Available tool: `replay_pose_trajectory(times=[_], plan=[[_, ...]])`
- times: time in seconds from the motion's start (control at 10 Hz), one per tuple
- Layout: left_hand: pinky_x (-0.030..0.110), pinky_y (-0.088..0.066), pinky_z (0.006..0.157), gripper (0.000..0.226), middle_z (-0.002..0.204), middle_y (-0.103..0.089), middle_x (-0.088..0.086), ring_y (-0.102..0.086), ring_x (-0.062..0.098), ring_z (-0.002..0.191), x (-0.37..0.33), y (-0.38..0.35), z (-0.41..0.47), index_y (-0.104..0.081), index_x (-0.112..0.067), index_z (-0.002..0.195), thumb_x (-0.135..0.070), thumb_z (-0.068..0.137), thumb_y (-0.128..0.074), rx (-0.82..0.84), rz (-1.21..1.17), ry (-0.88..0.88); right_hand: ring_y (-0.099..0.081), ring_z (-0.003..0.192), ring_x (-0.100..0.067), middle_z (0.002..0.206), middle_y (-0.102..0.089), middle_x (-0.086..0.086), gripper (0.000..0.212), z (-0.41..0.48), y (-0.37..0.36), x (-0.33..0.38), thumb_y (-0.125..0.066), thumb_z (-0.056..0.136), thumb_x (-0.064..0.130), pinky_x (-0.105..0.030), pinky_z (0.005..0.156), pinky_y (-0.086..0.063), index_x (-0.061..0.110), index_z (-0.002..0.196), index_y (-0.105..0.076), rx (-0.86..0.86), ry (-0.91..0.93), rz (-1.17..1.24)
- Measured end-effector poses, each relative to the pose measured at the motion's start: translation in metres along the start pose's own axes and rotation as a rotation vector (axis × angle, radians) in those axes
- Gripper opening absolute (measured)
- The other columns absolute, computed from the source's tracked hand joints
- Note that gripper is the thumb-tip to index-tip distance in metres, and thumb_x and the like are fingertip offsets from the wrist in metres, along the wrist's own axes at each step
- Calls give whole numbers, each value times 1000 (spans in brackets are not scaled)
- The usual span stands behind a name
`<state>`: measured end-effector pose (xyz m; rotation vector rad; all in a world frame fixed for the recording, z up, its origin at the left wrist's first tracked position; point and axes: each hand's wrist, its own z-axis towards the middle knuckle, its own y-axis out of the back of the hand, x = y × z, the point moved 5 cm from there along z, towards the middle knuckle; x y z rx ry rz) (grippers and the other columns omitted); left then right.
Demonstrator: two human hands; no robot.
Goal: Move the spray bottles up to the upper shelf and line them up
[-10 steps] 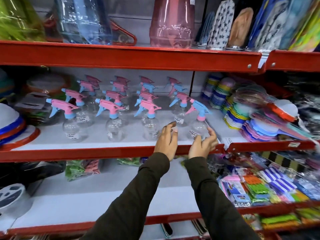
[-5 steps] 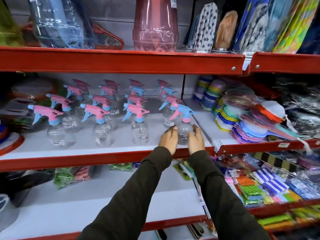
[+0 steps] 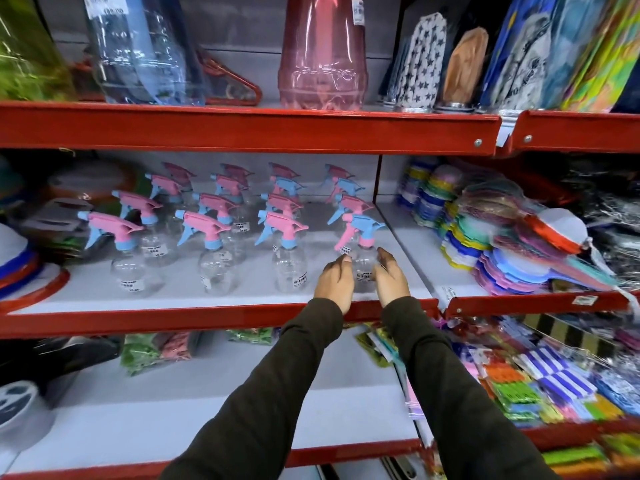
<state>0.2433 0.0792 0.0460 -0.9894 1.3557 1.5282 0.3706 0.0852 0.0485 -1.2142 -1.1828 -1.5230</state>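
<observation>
On middle shelf [image 3: 207, 315], front row, 3 o'clock end: clear spray bottle [image 3: 363, 263] (blue head, pink trigger) upright. My left hand [image 3: 334, 284] and right hand [image 3: 391, 282] cupped around its sides, fingers touching plastic. Other bottles [image 3: 216, 251] ranked toward 9 o'clock.

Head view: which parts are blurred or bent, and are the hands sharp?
Head view: both hands, left and right, and the blue-topped spray bottle between them look sharp; left and right frame edges smear; the red shelf rail bows from wide-angle distortion.
</observation>
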Motion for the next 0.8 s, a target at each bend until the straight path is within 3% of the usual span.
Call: replay_pose_trajectory(times=[0.3, 0.5, 0.7, 0.8], plan=[[27, -26, 108, 53, 151, -47, 12, -44, 29, 137, 1, -3, 3, -49, -15, 142, -44, 105, -26, 50, 29, 6, -39, 141, -22, 156, -38, -5, 53, -4, 2, -4, -43, 98, 16, -26, 111, -30, 20, 150, -36, -52, 24, -25], [34, -27, 115, 58, 154, -43, 10, -41, 30, 140, 2, -4, 1, -44, -20, 147, -52, 102, -25, 88, -1, 40, -44, 135, -24, 152, -43, -7, 52, -4, 3, -7, -45, 97, 17, -26, 105, -33, 22, 148, -39, -76, 19, -50], [28, -27, 108, 55, 153, -44, 10, -43, 29, 138, 1, -4, 2, -44, -23, 146, -51, 103, -23, 113, 30, 25, -43, 136, -26, 153, -41, -8, 54, -7, 3, -4, -43, 96, 16, -30, 111, -33, 22, 149, -38, -69, 22, -102], [21, -24, 101, 47, 148, -49, 12, -45, 28, 135, -1, 5, -4, -47, -17, 142, -40, 105, -27, 31, -20, -55, -42, 137, -26, 151, -42, -10, 51, -10, 19, 2, -39, 96, 5, -29, 113, -30, 16, 146, -40, -187, 80, -19]])
